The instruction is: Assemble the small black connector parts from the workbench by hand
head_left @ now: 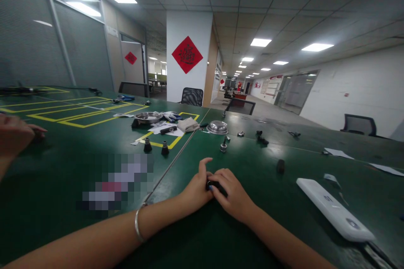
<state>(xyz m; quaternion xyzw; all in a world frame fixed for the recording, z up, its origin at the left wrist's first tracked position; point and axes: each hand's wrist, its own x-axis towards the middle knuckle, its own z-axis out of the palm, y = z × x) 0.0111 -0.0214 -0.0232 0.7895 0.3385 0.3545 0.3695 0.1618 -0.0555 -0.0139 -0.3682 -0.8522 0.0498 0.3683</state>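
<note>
right hand [232, 190]: pinching black part [220, 187], pretty sure
left hand [198, 185]: curled round its left end
long axis: slanting down-right, toward right palm

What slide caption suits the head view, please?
Left hand and right hand hold a dark object at a green table.

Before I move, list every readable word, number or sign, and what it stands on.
"01" or "10", orientation unclear: white device.
Stylised black characters, not surely legible: red diamond on the pillar.
Too small or blurred: smaller red diamond, wall posters, the device's round badge.
</note>
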